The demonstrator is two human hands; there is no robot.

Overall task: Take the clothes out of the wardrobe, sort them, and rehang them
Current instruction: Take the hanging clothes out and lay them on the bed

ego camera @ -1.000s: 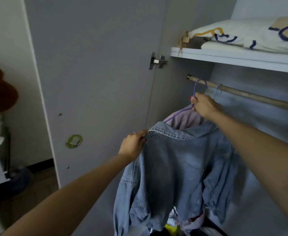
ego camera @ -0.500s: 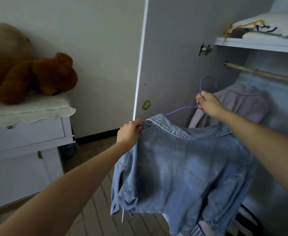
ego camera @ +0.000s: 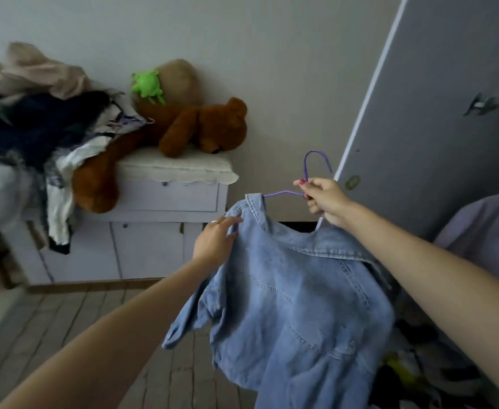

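Faded matt denim jacket [ego camera: 295, 305] on a smooth purple coated hanger [ego camera: 307, 172]; plush bear [ego camera: 201, 128].

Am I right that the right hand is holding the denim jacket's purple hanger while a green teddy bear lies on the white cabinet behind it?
Not quite: the head view shows the teddy bear is brown, not green. The rest stands: the right hand grips the purple hanger carrying the denim jacket, and the bear lies on the white cabinet.
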